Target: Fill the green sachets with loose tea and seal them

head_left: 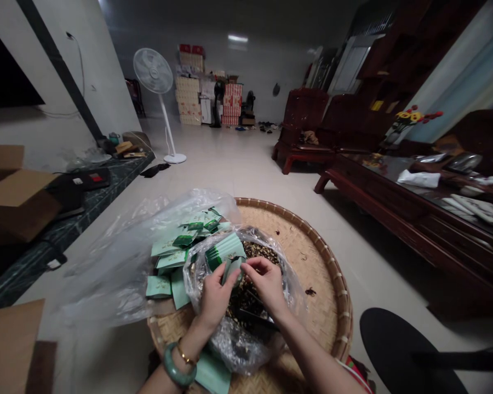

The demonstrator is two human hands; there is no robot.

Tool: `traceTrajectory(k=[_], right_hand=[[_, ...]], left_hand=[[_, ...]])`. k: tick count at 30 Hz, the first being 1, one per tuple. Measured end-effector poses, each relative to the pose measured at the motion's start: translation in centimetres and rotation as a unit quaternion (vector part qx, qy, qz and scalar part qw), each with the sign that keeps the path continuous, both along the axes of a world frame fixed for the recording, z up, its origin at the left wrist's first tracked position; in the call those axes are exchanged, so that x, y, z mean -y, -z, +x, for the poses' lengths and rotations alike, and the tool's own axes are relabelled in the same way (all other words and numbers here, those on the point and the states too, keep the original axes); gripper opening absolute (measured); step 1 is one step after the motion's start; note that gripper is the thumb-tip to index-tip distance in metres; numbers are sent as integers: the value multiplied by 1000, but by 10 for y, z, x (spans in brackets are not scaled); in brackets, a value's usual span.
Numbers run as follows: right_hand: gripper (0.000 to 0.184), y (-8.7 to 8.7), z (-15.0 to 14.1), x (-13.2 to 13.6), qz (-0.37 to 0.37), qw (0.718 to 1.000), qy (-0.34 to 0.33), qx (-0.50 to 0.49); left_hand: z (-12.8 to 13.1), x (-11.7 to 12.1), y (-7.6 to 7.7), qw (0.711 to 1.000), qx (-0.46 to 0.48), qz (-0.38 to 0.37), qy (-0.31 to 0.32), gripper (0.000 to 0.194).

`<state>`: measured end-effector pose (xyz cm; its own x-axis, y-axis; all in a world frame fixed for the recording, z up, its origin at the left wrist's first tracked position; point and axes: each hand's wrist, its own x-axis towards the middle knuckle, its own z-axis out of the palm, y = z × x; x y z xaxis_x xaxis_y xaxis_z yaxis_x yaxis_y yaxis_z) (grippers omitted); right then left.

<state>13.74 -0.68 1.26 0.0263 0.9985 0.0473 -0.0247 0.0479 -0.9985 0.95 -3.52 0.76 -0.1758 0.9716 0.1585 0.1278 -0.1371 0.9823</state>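
Note:
Both of my hands meet at one small green packet (231,268) above a clear plastic bag (240,350) of dark, mixed dried bits (265,250). My left hand (214,293) pinches the packet's left side between thumb and fingers. With thumb and fingertips, my right hand (268,282) grips its upper right edge. Just behind lies a row of pale green packets (229,246) on the bag. More green packets (170,260) are piled to the left, partly on clear plastic. A dark, narrow tool handle (257,318) rests in the bag, its other end hidden.
Everything sits on a round woven bamboo tray (318,257) with a raised rim. A white standing fan (164,109) is ahead on the tiled floor. Low wooden table (378,205) stands right, a black round base (394,350) near right, and an open cardboard box (16,202) left.

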Motion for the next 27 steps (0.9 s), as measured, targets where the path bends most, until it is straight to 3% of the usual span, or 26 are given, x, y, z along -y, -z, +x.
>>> traceTrajectory(k=[5,11,15,22,27], right_hand=[[23,0,0,0,0,1000,-12,-23],[37,-5,7,-5,-29,994,-73,-72],[26,-8,16,-8,-30,994,-107,-9],[29,-10,13,-5,-61,993,-90,-34],[27,-8,11,-8,-75,993,-94,-14]], left_hand=[[2,2,1,1000,-4,-2,-5,33],[1,-2,-5,983,152,-89,50,48],[-1,-3,-3,960,228,-141,82,51],[-6,-7,13,981,153,-112,44,42],[-4,-7,13,981,145,-118,48,39]])
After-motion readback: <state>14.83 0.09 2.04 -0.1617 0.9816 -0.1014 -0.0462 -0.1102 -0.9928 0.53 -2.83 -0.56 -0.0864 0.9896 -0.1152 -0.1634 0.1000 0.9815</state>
